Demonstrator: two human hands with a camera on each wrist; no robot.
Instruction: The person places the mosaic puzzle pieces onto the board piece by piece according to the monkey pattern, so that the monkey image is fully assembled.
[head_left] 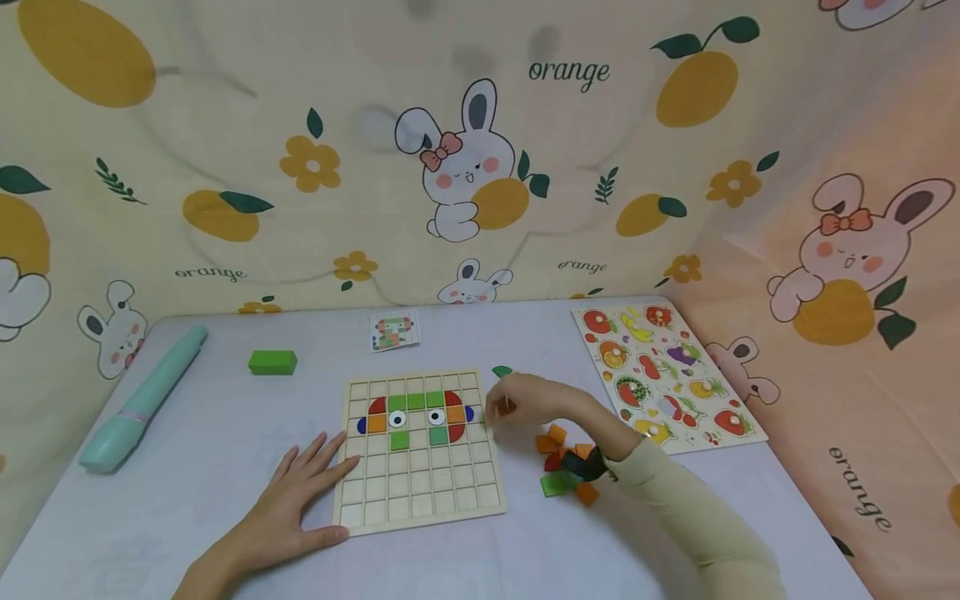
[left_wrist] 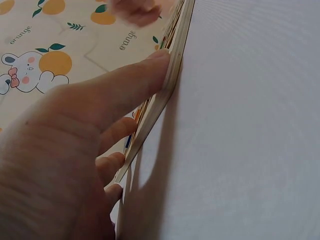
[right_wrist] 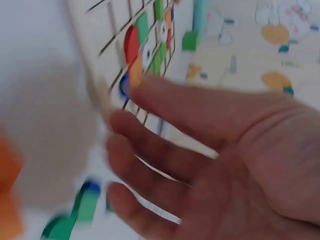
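A wooden grid board (head_left: 431, 500) lies mid-table, its upper cells holding red, orange, green, blue and eye-marked tiles. My left hand (head_left: 296, 500) rests along the board's left edge, fingers spread and thumb near the front corner. In the left wrist view, the thumb (left_wrist: 135, 82) touches the board's rim (left_wrist: 175, 75). Just off the board's right edge hovers my right hand (head_left: 528, 402), its fingers loosely bent. The right wrist view shows no piece between its thumb (right_wrist: 190, 102) and fingers. Near that wrist lie loose orange tiles (head_left: 587, 494), a green tile (head_left: 553, 483) and a red piece, partly hidden.
A small picture card (head_left: 393, 332) lies behind the board. A green block (head_left: 272, 362) and a long teal object (head_left: 138, 408) are on the left. At the right is a fruit puzzle board (head_left: 660, 383). A green piece (head_left: 502, 371) lies beyond my right hand.
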